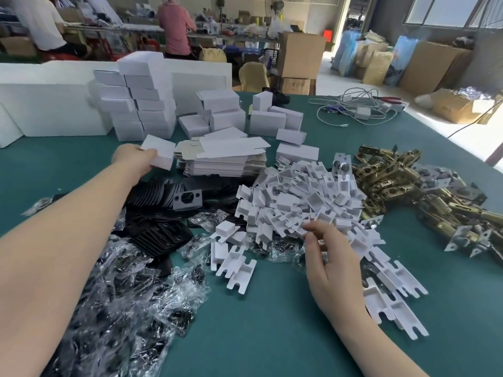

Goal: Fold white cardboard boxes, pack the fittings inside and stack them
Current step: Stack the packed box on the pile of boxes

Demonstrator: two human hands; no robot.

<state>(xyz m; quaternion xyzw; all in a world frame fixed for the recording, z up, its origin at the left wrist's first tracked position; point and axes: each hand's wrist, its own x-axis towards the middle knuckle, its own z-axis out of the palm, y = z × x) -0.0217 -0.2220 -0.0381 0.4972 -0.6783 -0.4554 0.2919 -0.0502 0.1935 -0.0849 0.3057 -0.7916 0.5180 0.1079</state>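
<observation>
White folded cardboard box (160, 154) is gripped in left hand (134, 159) beside flat box blanks (226, 161); right hand (330, 258), fingers loosely spread, touches white insert pile (302, 202).

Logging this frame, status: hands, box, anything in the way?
Left hand grips a folded white box, held above the table. Right hand open, fingers on the white insert pile. Nothing blocking.

Matt white cardboard boxes (141, 104); glossy brass-coloured metal latches (408, 186); crinkly clear plastic bags (122, 308).
</observation>
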